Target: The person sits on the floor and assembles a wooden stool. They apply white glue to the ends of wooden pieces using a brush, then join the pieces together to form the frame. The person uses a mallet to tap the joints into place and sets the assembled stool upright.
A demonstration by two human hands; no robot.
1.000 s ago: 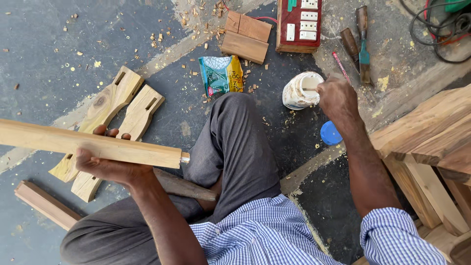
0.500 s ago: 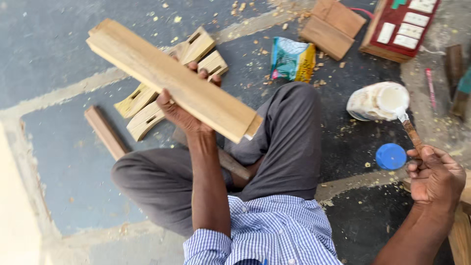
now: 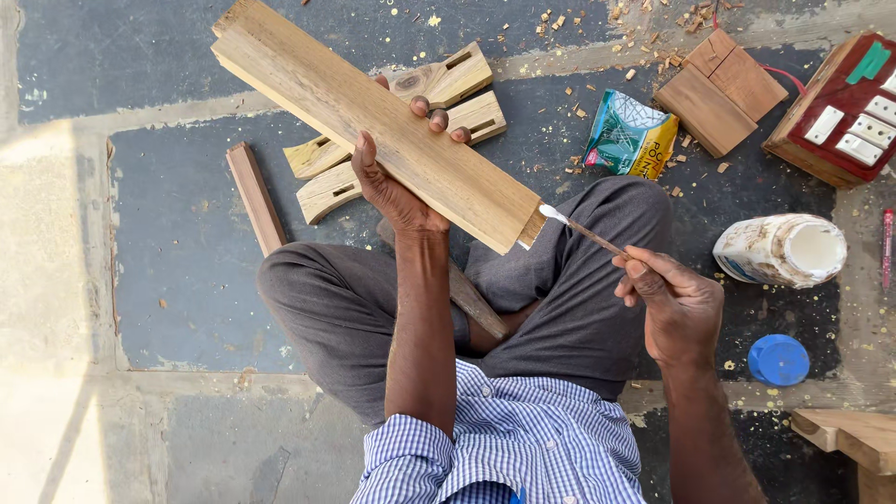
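My left hand (image 3: 397,182) grips a long wooden plank (image 3: 373,121) from below, holding it slanted above my crossed legs. My right hand (image 3: 674,303) pinches a thin stick (image 3: 588,231) whose white-coated tip touches the plank's near end. An open white glue tub (image 3: 782,249) stands on the floor to the right, with its blue lid (image 3: 777,359) lying beside my right hand.
Two notched wooden pieces (image 3: 448,93) and a short wooden strip (image 3: 256,197) lie on the floor behind the plank. A snack packet (image 3: 627,135), stacked wood blocks (image 3: 719,89), a red switch board (image 3: 840,107), wood chips and a timber corner (image 3: 854,439) surround me.
My right hand has moved from beside the blue lid up to the plank, bringing the stick's white tip onto the plank's end. The plank stays slanted in my left hand.
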